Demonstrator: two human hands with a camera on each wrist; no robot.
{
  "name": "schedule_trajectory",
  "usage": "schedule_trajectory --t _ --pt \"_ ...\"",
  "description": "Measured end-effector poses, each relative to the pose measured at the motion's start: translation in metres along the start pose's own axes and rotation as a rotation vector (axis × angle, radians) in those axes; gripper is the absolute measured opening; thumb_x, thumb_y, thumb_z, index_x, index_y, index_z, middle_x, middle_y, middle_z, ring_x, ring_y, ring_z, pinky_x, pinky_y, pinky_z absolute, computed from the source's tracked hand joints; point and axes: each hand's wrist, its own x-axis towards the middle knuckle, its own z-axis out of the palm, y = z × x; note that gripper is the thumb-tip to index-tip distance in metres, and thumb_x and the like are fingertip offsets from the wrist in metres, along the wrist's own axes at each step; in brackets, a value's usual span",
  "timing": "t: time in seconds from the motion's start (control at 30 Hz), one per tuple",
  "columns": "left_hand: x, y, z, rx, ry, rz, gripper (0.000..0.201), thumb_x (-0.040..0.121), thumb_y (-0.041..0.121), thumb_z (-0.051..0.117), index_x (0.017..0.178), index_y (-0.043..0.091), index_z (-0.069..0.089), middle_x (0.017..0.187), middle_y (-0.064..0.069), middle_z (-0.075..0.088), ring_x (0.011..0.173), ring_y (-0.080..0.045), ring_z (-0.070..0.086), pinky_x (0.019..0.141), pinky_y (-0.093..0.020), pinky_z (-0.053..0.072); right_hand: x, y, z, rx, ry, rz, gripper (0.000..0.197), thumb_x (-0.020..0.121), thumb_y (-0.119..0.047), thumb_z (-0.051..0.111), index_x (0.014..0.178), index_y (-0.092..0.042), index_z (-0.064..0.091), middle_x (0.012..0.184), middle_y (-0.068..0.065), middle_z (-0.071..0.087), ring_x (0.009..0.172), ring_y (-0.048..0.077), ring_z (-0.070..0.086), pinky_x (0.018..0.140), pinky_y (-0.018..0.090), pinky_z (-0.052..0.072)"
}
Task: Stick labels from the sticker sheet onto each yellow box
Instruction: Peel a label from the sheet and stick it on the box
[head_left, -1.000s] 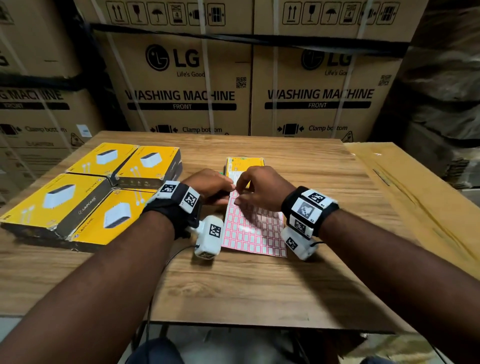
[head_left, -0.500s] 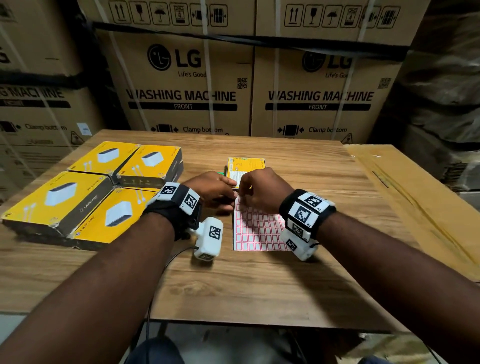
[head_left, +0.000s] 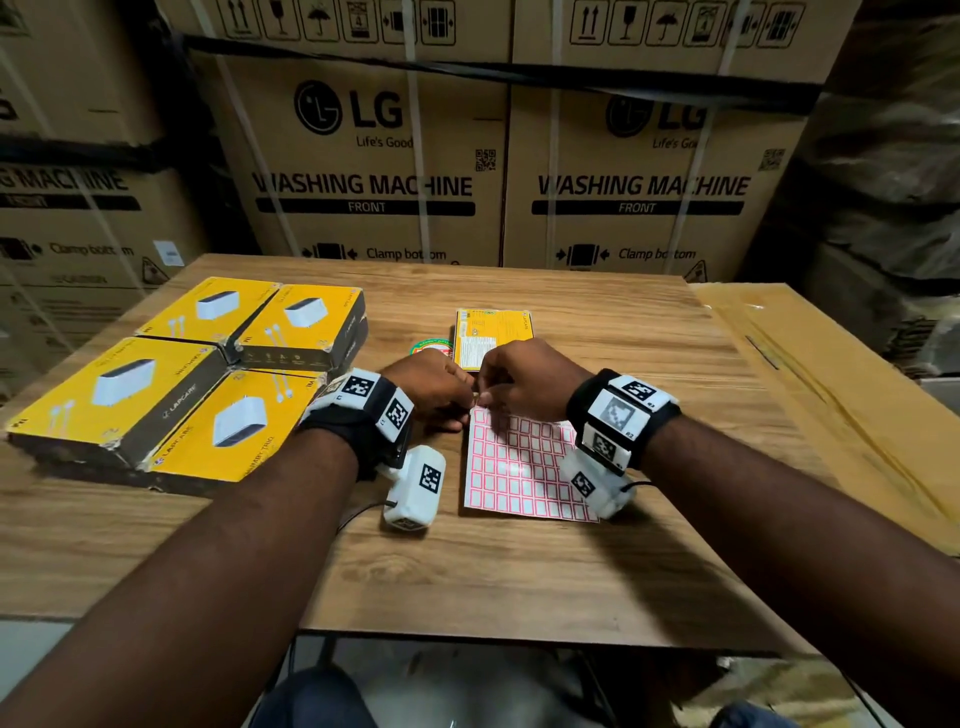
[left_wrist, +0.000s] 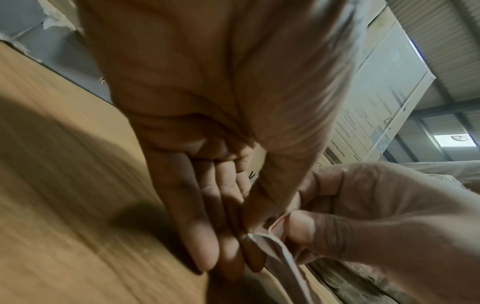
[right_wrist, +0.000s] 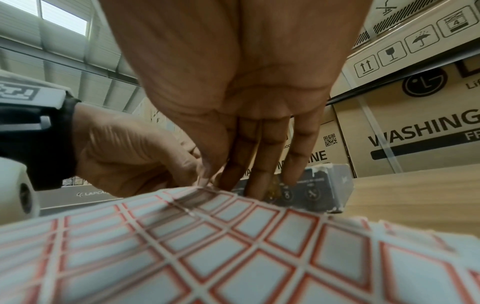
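Observation:
A sticker sheet (head_left: 519, 470) of red-bordered white labels lies mid-table, its far left corner lifted. My left hand (head_left: 466, 404) pinches that corner between thumb and fingers (left_wrist: 205, 242). My right hand (head_left: 484, 399) meets it there, its thumb (left_wrist: 301, 226) and forefinger pinching a curled label (left_wrist: 276, 225) at the sheet's edge. In the right wrist view the right hand (right_wrist: 215, 181) touches the sheet (right_wrist: 233, 246) at its far edge. One yellow box (head_left: 496, 330) lies just behind the hands, its dark side (right_wrist: 319, 189) facing me. Several yellow boxes (head_left: 156, 395) sit grouped at the left.
A round green and red object (head_left: 432, 347) peeks out behind my left hand. Tall LG washing machine cartons (head_left: 363, 182) wall off the back of the wooden table (head_left: 519, 571). A flat brown cardboard sheet (head_left: 831, 395) lies along the right side.
The tilted sheet has been squared up and drawn slightly right. Both hands have closed in on its far left corner, which is now lifted.

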Motion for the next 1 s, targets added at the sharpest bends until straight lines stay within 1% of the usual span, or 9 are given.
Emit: schedule_trajectory --t 0.17,0.33,0.43,0.5,0.57,0.63,0.7,0.8,1.0 --pt "0.002 -0.001 0.000 0.020 -0.022 -0.014 0.018 0.087 -0.008 0.058 0.072 0.001 0.064 0.069 -0.017 0.063 0.056 -0.017 0.062 0.056 -0.023 0.057 -0.002 0.000 -0.001 0.010 0.003 -0.003 0.010 0.083 -0.025 0.073 0.089 -0.019 0.070 0.081 -0.007 0.064 0.080 0.010 0.060 0.068 0.022 0.040" --pt "0.001 0.000 0.000 0.050 -0.056 -0.014 0.006 0.088 -0.003 0.062 0.088 -0.001 0.068 0.068 -0.012 0.063 0.048 -0.008 0.062 0.052 -0.021 0.056 -0.003 0.002 -0.003 0.061 0.030 0.011 0.006 0.083 -0.025 0.073 0.085 -0.019 0.072 0.083 -0.004 0.071 0.080 0.012 0.064 0.073 0.027 0.051" --pt "0.001 0.000 0.001 0.013 -0.069 -0.022 0.013 0.092 -0.004 0.054 0.099 -0.002 0.065 0.077 -0.016 0.064 0.056 -0.012 0.064 0.051 -0.021 0.055 -0.005 0.002 -0.005 0.046 -0.003 0.011 0.010 0.082 -0.026 0.074 0.087 -0.017 0.073 0.083 -0.003 0.072 0.078 0.011 0.064 0.072 0.024 0.049" --pt "0.000 -0.002 0.002 -0.092 -0.098 -0.037 0.017 0.095 -0.002 0.047 0.095 0.002 0.063 0.081 -0.015 0.064 0.069 -0.016 0.065 0.061 -0.024 0.059 -0.005 0.001 -0.004 0.018 -0.009 0.005 0.011 0.082 -0.027 0.074 0.088 -0.017 0.074 0.085 -0.002 0.072 0.078 0.010 0.063 0.070 0.022 0.045" --pt "-0.003 -0.003 0.002 -0.159 -0.153 -0.053 0.013 0.094 0.003 0.052 0.097 0.004 0.064 0.081 -0.012 0.064 0.078 -0.016 0.065 0.077 -0.029 0.058 -0.004 0.001 -0.003 0.000 -0.005 0.004 0.010 0.083 -0.027 0.074 0.087 -0.018 0.072 0.085 -0.002 0.071 0.077 0.010 0.060 0.069 0.022 0.043" --pt "-0.004 -0.003 -0.003 -0.089 -0.203 -0.034 0.011 0.090 0.008 0.063 0.099 0.002 0.065 0.072 -0.010 0.058 0.069 -0.012 0.061 0.071 -0.026 0.057 -0.004 0.000 -0.003 -0.015 -0.010 0.007 0.008 0.084 -0.026 0.073 0.088 -0.019 0.072 0.084 -0.003 0.069 0.076 0.009 0.057 0.068 0.021 0.040" --pt "-0.002 -0.002 -0.008 0.153 -0.198 0.027 0.027 0.082 0.016 0.073 0.101 -0.003 0.066 0.069 -0.009 0.058 0.062 -0.012 0.056 0.066 -0.024 0.048 -0.004 -0.001 -0.003 -0.011 -0.022 0.013 0.008 0.084 -0.025 0.072 0.089 -0.019 0.071 0.080 -0.006 0.064 0.076 0.009 0.056 0.067 0.020 0.039" --pt "0.002 -0.003 -0.009 0.310 -0.148 0.073 0.032 0.075 0.020 0.079 0.102 0.003 0.071 0.087 -0.009 0.069 0.081 -0.017 0.061 0.079 -0.033 0.046 -0.005 -0.002 -0.002 -0.005 -0.026 0.012 0.006 0.083 -0.024 0.073 0.087 -0.020 0.072 0.081 -0.005 0.066 0.075 0.008 0.056 0.066 0.020 0.039" --pt "0.003 -0.006 -0.002 0.256 -0.115 0.078 0.024 0.075 0.009 0.079 0.095 0.000 0.072 0.094 -0.021 0.072 0.083 -0.023 0.064 0.089 -0.042 0.053 -0.006 -0.004 -0.003 -0.005 -0.055 0.012 0.005 0.085 -0.020 0.070 0.089 -0.018 0.071 0.085 -0.003 0.068 0.076 0.008 0.056 0.061 0.018 0.036"
